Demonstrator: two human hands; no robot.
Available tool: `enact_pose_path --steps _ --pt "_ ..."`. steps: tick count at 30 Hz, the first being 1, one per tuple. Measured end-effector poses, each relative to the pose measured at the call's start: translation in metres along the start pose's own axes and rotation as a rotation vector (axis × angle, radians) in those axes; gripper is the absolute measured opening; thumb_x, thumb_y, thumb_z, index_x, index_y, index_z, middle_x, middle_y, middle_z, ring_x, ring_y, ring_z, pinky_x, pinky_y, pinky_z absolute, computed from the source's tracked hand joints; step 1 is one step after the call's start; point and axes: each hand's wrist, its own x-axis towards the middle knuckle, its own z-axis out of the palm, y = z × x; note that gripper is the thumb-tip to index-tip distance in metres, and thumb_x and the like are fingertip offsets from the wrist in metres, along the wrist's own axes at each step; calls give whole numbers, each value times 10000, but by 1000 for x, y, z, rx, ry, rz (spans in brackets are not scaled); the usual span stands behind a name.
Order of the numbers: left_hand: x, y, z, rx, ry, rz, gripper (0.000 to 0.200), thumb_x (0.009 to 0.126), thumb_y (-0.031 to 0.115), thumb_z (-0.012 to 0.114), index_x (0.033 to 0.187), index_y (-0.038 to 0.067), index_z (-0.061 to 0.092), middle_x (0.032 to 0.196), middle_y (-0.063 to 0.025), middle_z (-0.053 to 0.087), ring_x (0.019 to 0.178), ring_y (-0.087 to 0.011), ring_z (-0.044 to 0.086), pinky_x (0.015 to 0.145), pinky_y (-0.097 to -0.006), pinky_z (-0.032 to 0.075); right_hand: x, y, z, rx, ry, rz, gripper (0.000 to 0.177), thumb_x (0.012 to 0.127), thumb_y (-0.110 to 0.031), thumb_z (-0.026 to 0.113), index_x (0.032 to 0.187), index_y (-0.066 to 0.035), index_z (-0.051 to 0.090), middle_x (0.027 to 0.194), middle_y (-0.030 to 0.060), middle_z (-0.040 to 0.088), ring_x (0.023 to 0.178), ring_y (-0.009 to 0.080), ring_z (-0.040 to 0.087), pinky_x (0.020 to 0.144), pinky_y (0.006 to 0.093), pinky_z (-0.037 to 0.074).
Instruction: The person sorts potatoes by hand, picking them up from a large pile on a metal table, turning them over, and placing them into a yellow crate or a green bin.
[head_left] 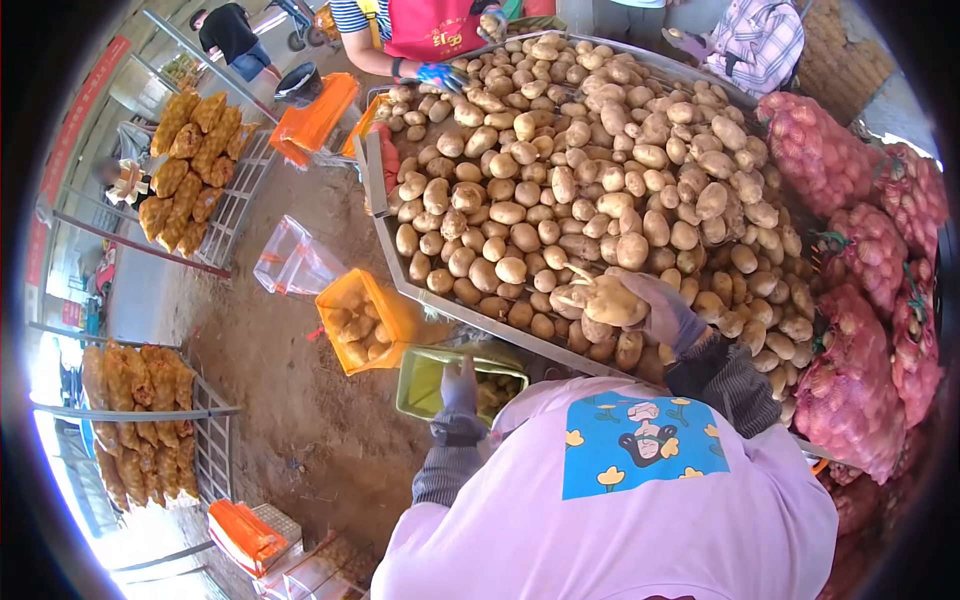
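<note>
My right hand [668, 312], in a grey glove, grips a large potato [610, 300] at the near edge of a big metal sorting tray [385, 235] heaped with potatoes [590, 170]. My left hand [459, 388], also gloved, holds the rim of a yellow-green bag [425, 375] that hangs below the tray's near edge. The bag has potatoes inside. My lilac shirt fills the bottom of the view.
An orange bag of potatoes [365, 320] and a clear plastic bag [295, 262] hang at the tray's left side. Red mesh sacks [850, 380] are stacked on the right. Two other people [430, 35] [755, 40] work at the far edge. Racks of filled orange sacks [190, 165] stand on the dirt floor to the left.
</note>
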Motion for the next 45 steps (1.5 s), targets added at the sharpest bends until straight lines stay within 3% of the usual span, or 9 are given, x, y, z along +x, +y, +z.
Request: enact_pose_path --steps 5,8,10,12,24,28,30,34,45 --pt "-63 202 -15 -674 -444 346 582 1000 362 585 1414 -21 442 1301 -176 563 1158 -219 597 892 -373 560 17 11 2 34 -43 -143 409 969 -282 648 1265 -6 594 1125 48 651 1007 106 615 811 240 542" --pt "-84 254 9 -684 -777 192 671 1002 415 566 1481 5 336 1406 -176 474 1168 -207 588 905 -421 565 13 6 17 -82 43 -342 468 903 -259 730 1266 0 587 1131 66 648 1040 150 617 873 284 535" --pt "-84 258 52 -1012 -853 -83 565 954 388 662 1358 26 503 1168 -102 636 1006 -193 645 872 -342 555 7 1 20 -176 118 -441 529 855 -256 781 1270 4 580 1145 87 645 1061 189 623 909 315 530" --pt "-68 266 79 -1055 -872 -41 528 953 403 660 1300 20 552 1133 -96 650 995 -189 648 868 -336 556 1 -1 18 -865 263 -806 686 754 -278 850 1299 11 549 1210 163 606 1101 282 620 947 387 515" --pt "-82 301 97 -731 -654 502 537 1038 507 434 1187 29 629 1091 -86 675 974 -189 654 858 -331 545 7 3 3 -470 217 -526 842 716 -224 876 1403 -7 441 1281 160 560 1190 254 566 1006 353 467" --pt "-64 288 114 -890 -665 496 565 1046 533 374 1185 36 604 1078 -92 668 977 -197 645 886 -342 528 20 31 8 -347 294 -608 849 701 -255 876 1397 -15 453 1275 162 571 1167 258 585 990 374 478" --pt "-69 303 108 -1341 -861 63 570 1054 532 337 1183 33 581 1082 -98 657 997 -189 630 908 -336 511 22 34 9 -186 313 -632 833 705 -249 873 1388 -8 460 1271 163 574 1166 258 587 989 367 480" --pt "-77 305 87 -848 -809 462 626 1061 533 261 1240 1 538 1150 -127 627 1059 -221 612 967 -358 499 18 21 4 -413 335 -718 823 726 -241 854 1400 -3 446 1259 185 573 1163 290 594 980 372 493" --pt "-91 300 86 -696 -808 578 607 1076 481 240 1323 -3 511 1229 -145 617 1141 -215 598 998 -342 485 14 26 -6 -975 450 -1134 903 682 -273 883 1420 -18 429 1272 209 544 1144 369 575 940 443 513"
